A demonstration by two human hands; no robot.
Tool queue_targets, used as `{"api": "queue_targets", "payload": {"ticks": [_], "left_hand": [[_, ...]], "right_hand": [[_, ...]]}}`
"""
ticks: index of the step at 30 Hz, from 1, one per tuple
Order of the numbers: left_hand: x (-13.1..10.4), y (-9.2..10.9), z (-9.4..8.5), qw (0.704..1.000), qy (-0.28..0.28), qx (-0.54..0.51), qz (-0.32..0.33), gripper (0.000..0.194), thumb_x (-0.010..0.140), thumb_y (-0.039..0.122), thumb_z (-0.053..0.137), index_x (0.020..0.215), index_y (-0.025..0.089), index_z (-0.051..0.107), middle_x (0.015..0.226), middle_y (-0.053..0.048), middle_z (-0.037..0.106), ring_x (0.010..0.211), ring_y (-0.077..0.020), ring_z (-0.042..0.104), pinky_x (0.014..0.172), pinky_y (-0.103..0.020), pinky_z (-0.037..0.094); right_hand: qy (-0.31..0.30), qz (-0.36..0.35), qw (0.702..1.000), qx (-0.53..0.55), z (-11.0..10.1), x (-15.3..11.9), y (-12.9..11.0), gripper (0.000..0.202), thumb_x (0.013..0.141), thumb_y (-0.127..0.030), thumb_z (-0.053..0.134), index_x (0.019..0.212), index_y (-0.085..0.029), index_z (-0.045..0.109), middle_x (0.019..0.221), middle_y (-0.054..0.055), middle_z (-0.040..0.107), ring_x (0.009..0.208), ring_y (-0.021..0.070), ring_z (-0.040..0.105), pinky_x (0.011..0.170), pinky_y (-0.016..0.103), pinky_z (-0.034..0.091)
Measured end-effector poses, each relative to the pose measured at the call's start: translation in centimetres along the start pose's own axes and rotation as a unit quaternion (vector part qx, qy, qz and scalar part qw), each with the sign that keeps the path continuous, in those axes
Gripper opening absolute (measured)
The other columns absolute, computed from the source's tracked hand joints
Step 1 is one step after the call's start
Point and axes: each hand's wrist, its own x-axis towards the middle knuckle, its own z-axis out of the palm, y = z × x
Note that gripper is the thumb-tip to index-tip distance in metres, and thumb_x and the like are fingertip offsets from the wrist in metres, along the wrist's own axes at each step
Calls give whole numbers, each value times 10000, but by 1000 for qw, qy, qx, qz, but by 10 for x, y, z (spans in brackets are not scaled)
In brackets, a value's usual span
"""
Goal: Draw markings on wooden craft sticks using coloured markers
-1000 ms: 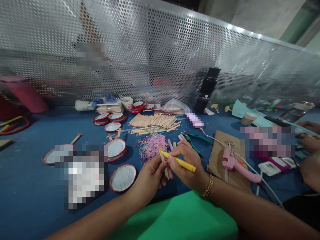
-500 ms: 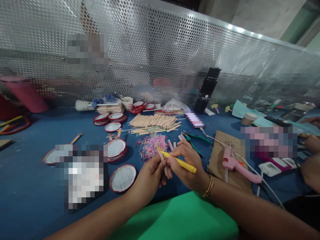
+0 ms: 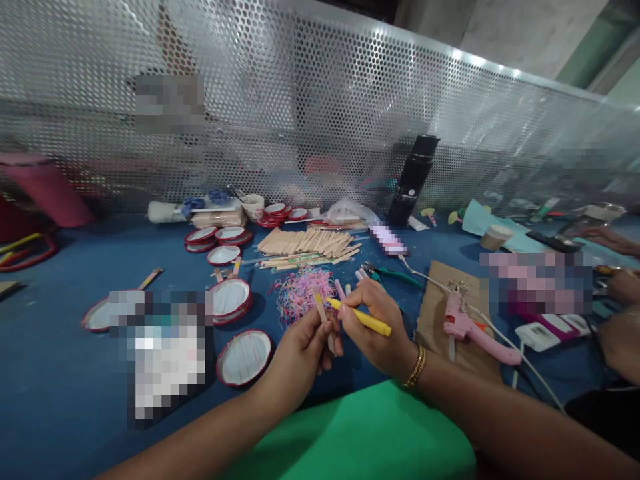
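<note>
My left hand [image 3: 306, 343] pinches a flat wooden stick [image 3: 320, 307] whose upper part is coloured, with yellow on it. A yellow marker [image 3: 367, 321] is in my right hand [image 3: 375, 323], its tip pointing left, a small gap from the stick. Just beyond both hands lies a tangle of thin colourful bands [image 3: 300, 293]. Behind that, many plain wooden sticks [image 3: 305, 241] are spread in a row. Nearest my left forearm is a red-rimmed round lid [image 3: 245, 358], lying flat.
More lids [image 3: 229, 297] stand left. Green-handled pliers [image 3: 400, 277], a pink glue gun [image 3: 467, 327] on cardboard [image 3: 435, 300] and cables lie right. A black bottle [image 3: 413, 180] stands behind. Another person's hands [image 3: 623, 333] show at the right edge. Green cloth [image 3: 370, 433] is in front.
The marker tip has drawn back a little to the right, away from the stick. My left hand keeps its pinch on the stick. The view has shifted slightly.
</note>
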Motion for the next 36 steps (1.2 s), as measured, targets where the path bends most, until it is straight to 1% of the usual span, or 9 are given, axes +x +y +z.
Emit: {"api": "queue_targets", "payload": {"ticks": [2, 5, 8, 14, 17, 22, 28, 33, 36], "left_hand": [[0, 0, 0, 1000, 3, -3, -1, 246, 915, 391, 467, 785, 191, 525, 628, 39, 568, 447, -69, 448, 417, -178, 339], [0, -1, 0, 1000, 3, -3, -2, 248, 912, 401, 473, 789, 192, 528, 634, 33, 582, 446, -72, 456, 414, -180, 344], [0, 0, 0, 1000, 0, 1, 5, 260, 916, 396, 467, 774, 190, 537, 611, 38, 567, 442, -70, 448, 412, -177, 343], [0, 2, 0, 1000, 1, -2, 14, 277, 913, 399, 468, 739, 193, 530, 568, 55, 521, 432, -69, 427, 403, -175, 333], [0, 0, 0, 1000, 2, 4, 8, 269, 913, 390, 467, 752, 188, 541, 582, 51, 530, 435, -69, 435, 404, -173, 339], [0, 0, 0, 1000, 5, -4, -3, 239, 909, 385, 469, 785, 190, 529, 615, 42, 565, 439, -69, 450, 404, -172, 346], [0, 2, 2, 1000, 11, -3, 5, 306, 899, 434, 480, 720, 192, 532, 542, 55, 511, 421, -72, 424, 401, -178, 335], [1, 0, 0, 1000, 4, 15, 4, 310, 907, 446, 469, 739, 194, 540, 511, 63, 488, 427, -78, 428, 407, -175, 339], [1, 0, 0, 1000, 5, 3, 3, 286, 907, 424, 473, 749, 194, 536, 536, 60, 508, 434, -75, 432, 407, -172, 343]], "right_hand": [[2, 3, 1000, 1, 0, 0, 0, 96, 832, -191, 565, 742, -220, 548, 675, 1, 595, 705, 174, 540, 798, 391, 447], [3, -13, 1000, 7, 1, -2, 0, 69, 832, -198, 579, 774, -226, 554, 668, -12, 609, 703, 172, 557, 854, 411, 437], [5, -30, 999, 11, 2, -3, -1, 52, 830, -198, 584, 806, -230, 551, 685, -21, 627, 684, 164, 567, 887, 422, 428], [-12, -54, 998, 29, 4, -3, -1, 62, 830, -189, 586, 853, -227, 544, 710, -24, 635, 651, 146, 566, 881, 417, 434], [-11, -41, 999, 23, 3, -3, 1, 57, 828, -183, 585, 826, -226, 546, 694, -24, 627, 659, 149, 556, 862, 409, 440], [10, -9, 1000, 7, 1, -1, 2, 80, 832, -189, 563, 763, -225, 546, 671, -6, 601, 696, 174, 550, 821, 403, 449], [0, -46, 999, 21, 4, -4, 0, 60, 832, -189, 588, 845, -233, 549, 728, -25, 642, 661, 147, 567, 902, 428, 427], [-14, -53, 998, 30, 5, -4, 0, 67, 832, -186, 587, 865, -232, 552, 706, -26, 635, 656, 148, 570, 877, 418, 441], [-5, -45, 999, 23, 4, -2, 1, 54, 834, -189, 582, 834, -233, 551, 709, -23, 641, 659, 151, 570, 850, 406, 446]]}}
